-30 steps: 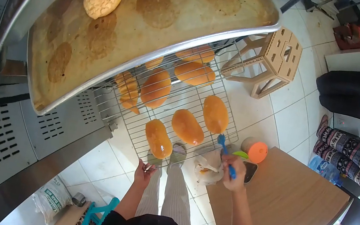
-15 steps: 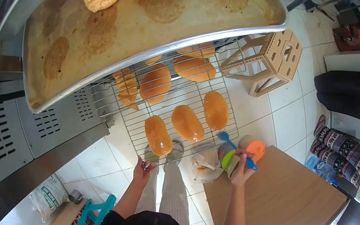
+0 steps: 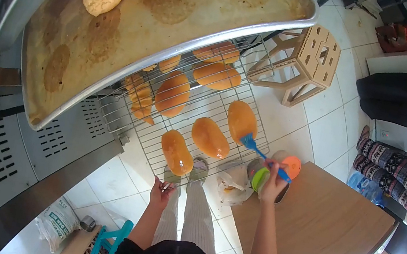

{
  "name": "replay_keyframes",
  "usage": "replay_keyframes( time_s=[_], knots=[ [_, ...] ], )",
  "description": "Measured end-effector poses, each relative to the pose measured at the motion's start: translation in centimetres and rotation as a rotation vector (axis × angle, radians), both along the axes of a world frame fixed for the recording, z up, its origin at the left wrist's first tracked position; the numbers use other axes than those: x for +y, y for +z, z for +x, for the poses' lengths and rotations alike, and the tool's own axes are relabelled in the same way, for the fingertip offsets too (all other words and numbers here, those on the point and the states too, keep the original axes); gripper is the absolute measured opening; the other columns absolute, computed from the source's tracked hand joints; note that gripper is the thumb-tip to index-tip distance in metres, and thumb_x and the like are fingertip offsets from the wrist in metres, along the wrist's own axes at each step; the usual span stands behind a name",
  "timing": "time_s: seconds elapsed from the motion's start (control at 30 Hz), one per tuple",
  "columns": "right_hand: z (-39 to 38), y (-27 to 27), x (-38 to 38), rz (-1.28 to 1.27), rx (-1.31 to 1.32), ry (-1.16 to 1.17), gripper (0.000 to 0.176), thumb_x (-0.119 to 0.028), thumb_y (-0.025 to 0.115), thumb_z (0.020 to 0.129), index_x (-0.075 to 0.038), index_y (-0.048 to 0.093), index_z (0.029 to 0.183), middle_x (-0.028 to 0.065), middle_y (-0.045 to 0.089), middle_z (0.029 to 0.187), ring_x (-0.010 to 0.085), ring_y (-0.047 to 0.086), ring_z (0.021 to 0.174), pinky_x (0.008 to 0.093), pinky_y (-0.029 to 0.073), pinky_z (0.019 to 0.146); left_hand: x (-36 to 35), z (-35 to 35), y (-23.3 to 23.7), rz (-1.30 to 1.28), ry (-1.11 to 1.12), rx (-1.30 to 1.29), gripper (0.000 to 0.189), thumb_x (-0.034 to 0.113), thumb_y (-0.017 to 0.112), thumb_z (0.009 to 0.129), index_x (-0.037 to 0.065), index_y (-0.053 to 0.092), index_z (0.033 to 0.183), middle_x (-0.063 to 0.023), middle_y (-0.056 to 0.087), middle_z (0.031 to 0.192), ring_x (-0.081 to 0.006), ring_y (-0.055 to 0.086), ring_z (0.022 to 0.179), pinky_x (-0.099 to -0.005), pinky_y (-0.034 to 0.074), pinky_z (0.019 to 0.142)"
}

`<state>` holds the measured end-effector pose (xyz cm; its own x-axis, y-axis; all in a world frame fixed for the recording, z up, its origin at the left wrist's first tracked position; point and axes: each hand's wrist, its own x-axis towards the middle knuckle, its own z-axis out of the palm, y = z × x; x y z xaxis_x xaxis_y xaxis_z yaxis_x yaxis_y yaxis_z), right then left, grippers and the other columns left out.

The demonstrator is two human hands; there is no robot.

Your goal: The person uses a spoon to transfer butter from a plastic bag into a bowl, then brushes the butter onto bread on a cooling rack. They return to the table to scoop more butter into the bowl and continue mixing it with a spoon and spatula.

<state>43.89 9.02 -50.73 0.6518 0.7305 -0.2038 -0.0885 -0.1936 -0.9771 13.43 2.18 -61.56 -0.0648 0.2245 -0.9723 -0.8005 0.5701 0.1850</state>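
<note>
While left hand (image 3: 161,191) grips rack (image 3: 157,143), brush (image 3: 259,151) in right hand (image 3: 273,178) touches bun (image 3: 241,120).

Legible text: none. The only printing in the frame is on the pale sack (image 3: 55,221) that lies on the floor at the lower left, beside the grey metal cabinet (image 3: 20,149). It is a block of green lettering across the sack's face, too small and too blurred at the lens edge to be read. No brand, number or sign can be made out elsewhere.
</note>
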Motion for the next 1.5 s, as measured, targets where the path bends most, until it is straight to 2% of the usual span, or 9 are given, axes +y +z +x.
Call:
replay_keyframes(
  time_s=[0.13, 0.3, 0.5, 0.63, 0.73, 0.9, 1.13, 1.3, 1.5],
  knots=[
    [0.3, 1.4, 0.7, 0.024, -0.009, -0.021, 0.011, -0.012, 0.042, 0.082, -0.003, 0.040, 0.075, 0.0117, 0.053, 0.079, 0.0140, 0.051, 0.077, 0.0266, 0.045, 0.063, 0.2, 0.5, 0.5, -0.011, -0.002, 0.046, 0.033, 0.037, 0.046, 0.077, 0.010, 0.038, 0.060, -0.0050, 0.046, 0.069, -0.0243, 0.049, 0.072, -0.0458, 0.044, 0.071],
    [0.2, -2.0, 6.6, 0.231, 0.060, -0.009, 0.014, -0.014, 0.043, 0.082, -0.001, 0.040, 0.076, 0.0128, 0.053, 0.080, 0.0173, 0.052, 0.078, 0.0325, 0.045, 0.072, 0.2, 0.5, 0.7, 0.019, -0.014, 0.037, 0.032, 0.036, 0.047, 0.077, 0.009, 0.039, 0.061, -0.0054, 0.046, 0.069, -0.0245, 0.047, 0.076, -0.0465, 0.042, 0.075],
    [1.3, -3.4, -0.5, 0.121, 0.143, -0.317, 0.013, -0.015, 0.043, 0.082, -0.003, 0.041, 0.076, 0.0122, 0.052, 0.081, 0.0193, 0.052, 0.078, 0.0322, 0.046, 0.070, 0.4, 0.6, 0.8, 0.014, 0.000, 0.046, 0.032, 0.035, 0.048, 0.077, 0.009, 0.039, 0.061, -0.0060, 0.047, 0.070, -0.0242, 0.047, 0.077, -0.0460, 0.042, 0.075],
    [1.5, -2.6, -3.3, 0.029, 0.189, -0.291, 0.012, -0.015, 0.043, 0.082, -0.004, 0.041, 0.076, 0.0126, 0.051, 0.084, 0.0191, 0.051, 0.080, 0.0330, 0.046, 0.071, -0.4, 0.0, -0.5, 0.013, 0.026, 0.024, 0.029, 0.036, 0.050, 0.076, 0.010, 0.038, 0.072, -0.0052, 0.046, 0.071, -0.0257, 0.049, 0.074, -0.0479, 0.040, 0.074],
    [0.9, -1.6, -1.4, 0.177, 0.189, -0.326, 0.012, -0.014, 0.042, 0.082, -0.004, 0.041, 0.076, 0.0130, 0.051, 0.087, 0.0192, 0.050, 0.083, 0.0349, 0.045, 0.072, -0.4, 0.0, -0.5, 0.027, 0.001, 0.042, 0.030, 0.036, 0.050, 0.075, 0.010, 0.037, 0.072, -0.0052, 0.046, 0.071, -0.0261, 0.048, 0.075, -0.0471, 0.041, 0.073],
    [-0.8, -3.3, -1.3, 0.210, 0.147, -0.089, 0.011, -0.014, 0.042, 0.082, -0.005, 0.038, 0.079, 0.0153, 0.050, 0.088, 0.0205, 0.049, 0.086, 0.0358, 0.042, 0.076, -0.1, 0.1, -0.1, 0.021, 0.017, 0.035, 0.030, 0.037, 0.050, 0.075, 0.010, 0.038, 0.069, -0.0055, 0.046, 0.072, -0.0259, 0.049, 0.075, -0.0454, 0.042, 0.071],
    [-1.2, -0.3, -3.6, 0.133, -0.030, -0.092, 0.010, -0.013, 0.040, 0.082, -0.004, 0.038, 0.078, 0.0163, 0.050, 0.091, 0.0221, 0.049, 0.086, 0.0352, 0.041, 0.077, 0.1, 0.3, -0.1, 0.013, 0.017, 0.035, 0.031, 0.036, 0.048, 0.077, 0.010, 0.038, 0.062, -0.0051, 0.048, 0.066, -0.0250, 0.051, 0.069, -0.0458, 0.042, 0.071],
    [-2.5, -0.7, -1.7, 0.053, -0.210, 0.343, 0.011, -0.010, 0.040, 0.082, -0.001, 0.043, 0.075, 0.0150, 0.052, 0.091, 0.0185, 0.051, 0.081, 0.0317, 0.041, 0.076, 0.0, 0.2, 0.2, 0.020, 0.019, 0.041, 0.031, 0.035, 0.047, 0.077, 0.010, 0.038, 0.062, -0.0055, 0.048, 0.066, -0.0244, 0.051, 0.068, -0.0449, 0.044, 0.066],
    [-0.5, 0.3, -3.5, -0.007, -0.194, 0.020, 0.013, -0.012, 0.040, 0.082, -0.001, 0.046, 0.080, 0.0128, 0.053, 0.086, 0.0169, 0.051, 0.079, 0.0283, 0.040, 0.075, 0.0, 0.1, -0.1, 0.024, 0.003, 0.036, 0.031, 0.036, 0.047, 0.077, 0.010, 0.038, 0.063, -0.0057, 0.047, 0.069, -0.0243, 0.052, 0.069, -0.0431, 0.046, 0.064]
  ],
)
